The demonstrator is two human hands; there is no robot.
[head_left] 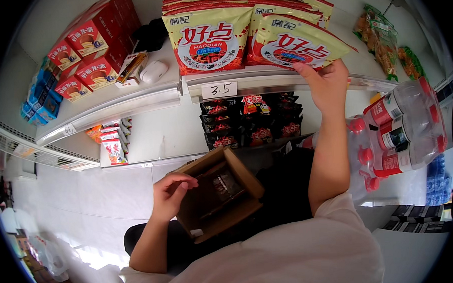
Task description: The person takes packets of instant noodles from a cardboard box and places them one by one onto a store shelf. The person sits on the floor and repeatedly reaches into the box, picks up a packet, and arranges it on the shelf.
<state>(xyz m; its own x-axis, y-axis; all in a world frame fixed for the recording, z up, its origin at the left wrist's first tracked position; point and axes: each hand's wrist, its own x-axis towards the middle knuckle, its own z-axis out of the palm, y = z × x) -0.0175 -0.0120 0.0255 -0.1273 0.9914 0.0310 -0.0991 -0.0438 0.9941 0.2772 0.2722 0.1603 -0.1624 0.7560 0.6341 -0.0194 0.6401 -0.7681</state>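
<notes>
My right hand grips the lower edge of a yellow and red snack packet at the front of a white shelf. This packet leans over the right row of like packets. Beside it stands the front packet of the left row, upright. My left hand holds nothing, its fingers slightly curled, above the left side of an opened cardboard box. Inside the box lies a dark packet with a clear part; its kind is hard to tell.
Red cake boxes, a white rounded case and blue packs stand at the left of the shelf. Black snack packets fill part of the lower shelf. Shrink-wrapped bottles stand close by my right arm. A price card hangs on the shelf edge.
</notes>
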